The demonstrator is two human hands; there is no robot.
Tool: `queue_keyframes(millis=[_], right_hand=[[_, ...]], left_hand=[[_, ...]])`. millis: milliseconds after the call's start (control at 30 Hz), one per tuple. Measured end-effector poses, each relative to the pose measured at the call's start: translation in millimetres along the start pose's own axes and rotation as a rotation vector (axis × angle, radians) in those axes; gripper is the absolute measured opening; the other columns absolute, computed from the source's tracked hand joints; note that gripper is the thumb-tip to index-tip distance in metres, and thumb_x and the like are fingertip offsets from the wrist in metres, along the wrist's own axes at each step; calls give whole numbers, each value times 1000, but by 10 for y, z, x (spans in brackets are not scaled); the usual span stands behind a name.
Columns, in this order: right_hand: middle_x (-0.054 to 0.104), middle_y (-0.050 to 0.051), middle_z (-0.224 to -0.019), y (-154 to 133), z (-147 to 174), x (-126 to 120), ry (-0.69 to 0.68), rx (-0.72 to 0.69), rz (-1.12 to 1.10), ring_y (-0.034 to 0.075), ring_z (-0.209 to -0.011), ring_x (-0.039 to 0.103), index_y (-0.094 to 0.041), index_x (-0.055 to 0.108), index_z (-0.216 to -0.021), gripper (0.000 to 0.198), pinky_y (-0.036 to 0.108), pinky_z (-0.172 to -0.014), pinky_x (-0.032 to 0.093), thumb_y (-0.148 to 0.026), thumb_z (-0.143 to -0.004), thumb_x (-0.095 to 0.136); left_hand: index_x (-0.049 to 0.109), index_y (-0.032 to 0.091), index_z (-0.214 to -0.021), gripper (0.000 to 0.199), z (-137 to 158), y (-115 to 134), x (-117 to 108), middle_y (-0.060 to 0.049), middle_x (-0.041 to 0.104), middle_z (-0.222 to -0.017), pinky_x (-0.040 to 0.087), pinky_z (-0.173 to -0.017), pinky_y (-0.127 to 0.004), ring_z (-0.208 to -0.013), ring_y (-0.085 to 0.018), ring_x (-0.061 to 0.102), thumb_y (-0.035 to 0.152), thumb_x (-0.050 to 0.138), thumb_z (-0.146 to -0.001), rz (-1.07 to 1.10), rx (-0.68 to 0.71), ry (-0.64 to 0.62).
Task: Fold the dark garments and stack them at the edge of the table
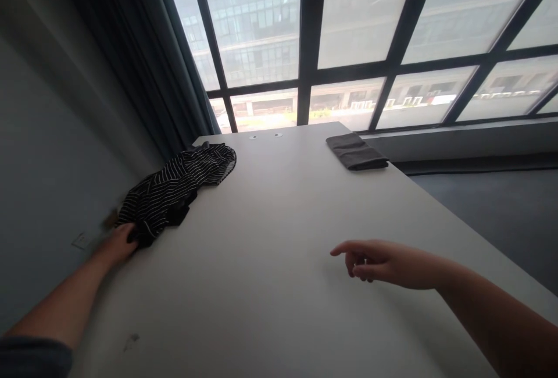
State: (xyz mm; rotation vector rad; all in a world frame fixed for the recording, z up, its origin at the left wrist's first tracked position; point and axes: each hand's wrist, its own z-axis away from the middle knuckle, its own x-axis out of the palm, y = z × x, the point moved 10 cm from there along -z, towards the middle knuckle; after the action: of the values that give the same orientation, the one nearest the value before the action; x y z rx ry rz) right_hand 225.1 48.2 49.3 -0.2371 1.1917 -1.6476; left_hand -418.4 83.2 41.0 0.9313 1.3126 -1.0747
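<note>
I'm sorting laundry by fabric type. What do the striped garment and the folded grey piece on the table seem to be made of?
The striped garment, gripped at its edge by the left hand, looks like thin, soft knit fabric: it crumples into loose folds, matte. The grey piece seems thicker cloth, perhaps towelling; it holds a flat fold. The table looks smooth white laminate.

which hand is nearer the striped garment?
Left. The left hand is at the striped garment's near end at the table's left edge, touching it. The right hand hovers over bare tabletop well to its right.
</note>
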Motion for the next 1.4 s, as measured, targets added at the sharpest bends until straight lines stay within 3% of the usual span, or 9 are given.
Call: queue_keyframes(millis=[100, 233, 333, 433, 700, 867, 1033, 1200, 1400], right_hand=[[68, 12, -112, 147, -195, -154, 83, -9, 53, 23, -96, 66, -22, 63, -143, 65, 40, -91, 57, -66, -96, 55], [63, 17, -138, 495, -516, -574, 382, -36, 276, 32, -123, 64, -21, 70, -133, 57, 47, -111, 49, -60, -96, 54], [54, 21, -152, 837, -766, -766, 558, -16, 470, 37, -142, 52, -18, 69, -139, 59, 53, -122, 38, -53, -95, 53], [49, 20, -159, 1064, -969, -865, 681, -26, 599, 38, -149, 43, -19, 65, -145, 59, 58, -126, 30, -51, -98, 49], [54, 22, -152, 1343, -1247, -1770, 1017, 48, 761, 37, -147, 42, -12, 70, -135, 51, 53, -127, 30, -39, -99, 47], [59, 24, -140, 1624, -1411, -2383, 1177, 160, 769, 35, -136, 49, -10, 70, -133, 49, 50, -122, 34, -35, -99, 45], [57, 24, -138, 1840, -1535, -2738, 1273, 184, 768, 34, -133, 49, -9, 74, -127, 46, 46, -120, 35, -31, -97, 48], [50, 22, -149, 2076, -1554, -3124, 1375, 324, 710, 37, -142, 40, -14, 76, -125, 43, 53, -121, 32, -27, -90, 53], [43, 20, -161, 2181, -1721, -3342, 1319, 343, 677, 40, -153, 29, -11, 77, -110, 34, 59, -125, 26, -24, -88, 54]], left_hand=[[72, 27, -99, 37, 44, -191, 77, -4, 74, -123, 50, -108, -41, -130, -33, 62, 32, 59, -65, 1, -77, 39], [74, 33, -109, 38, 127, -255, -200, -3, 69, -128, 51, -99, -53, -124, -41, 61, 45, 51, -81, -81, -251, 232], [73, 29, -117, 42, 68, 181, -373, -10, 67, -131, 50, -91, -54, -117, -43, 62, 46, 45, -90, -133, -135, 378], [71, 21, -125, 46, -192, 871, -234, -15, 64, -138, 49, -96, -53, -121, -41, 61, 40, 39, -98, -155, 97, 354], [53, 16, -154, 57, -1592, 2151, 670, -15, 39, -169, 33, -123, -42, -153, -31, 40, 37, 41, -103, 84, 215, 32], [45, 7, -159, 66, -2658, 2366, 822, -22, 38, -168, 34, -122, -42, -154, -34, 39, 41, 43, -102, 116, 130, -5], [45, -10, -152, 71, -3422, 2257, 765, -36, 58, -144, 48, -108, -49, -134, -40, 60, 39, 42, -100, 122, -78, 4], [61, -9, -135, 61, -3526, 2319, 818, -40, 66, -123, 53, -94, -60, -116, -49, 67, 34, 40, -98, 114, -171, 63], [65, 17, -139, 50, -3335, 2752, 853, -13, 55, -156, 31, -123, -51, -145, -37, 43, 41, 42, -102, 142, 116, 206]])
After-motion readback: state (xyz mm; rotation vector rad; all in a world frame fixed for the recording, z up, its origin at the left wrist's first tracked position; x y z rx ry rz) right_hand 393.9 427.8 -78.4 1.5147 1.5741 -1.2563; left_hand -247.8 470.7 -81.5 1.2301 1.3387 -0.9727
